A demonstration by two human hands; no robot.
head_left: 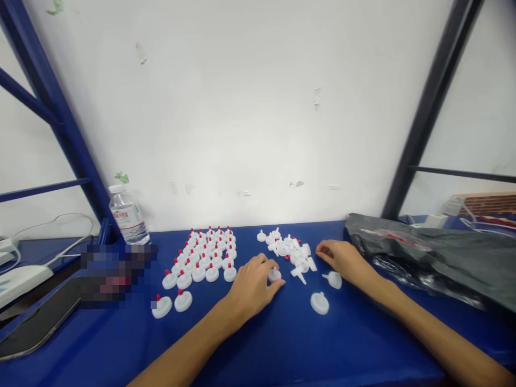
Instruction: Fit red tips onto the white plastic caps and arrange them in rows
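My left hand (253,282) is closed around a white nozzle cap (274,275), its round base partly hidden by the fingers. To the left, rows of white nozzle caps with red tips (212,273) stand upright on the blue table. My right hand (338,259) is at the right side of a loose pile of white plastic parts (301,263), fingertips drawn together; whatever is between them, if anything, is too small to make out. Below that hand lie a white nozzle cap on its side (334,279) and another without a red tip (320,303).
A water bottle (128,217) stands against the wall at the left. In front of it is a dark phone-like slab (44,317), beside a blurred patch. A grey plastic bag (423,252) covers the right side of the blue table (262,349). Metal posts rise at both sides.
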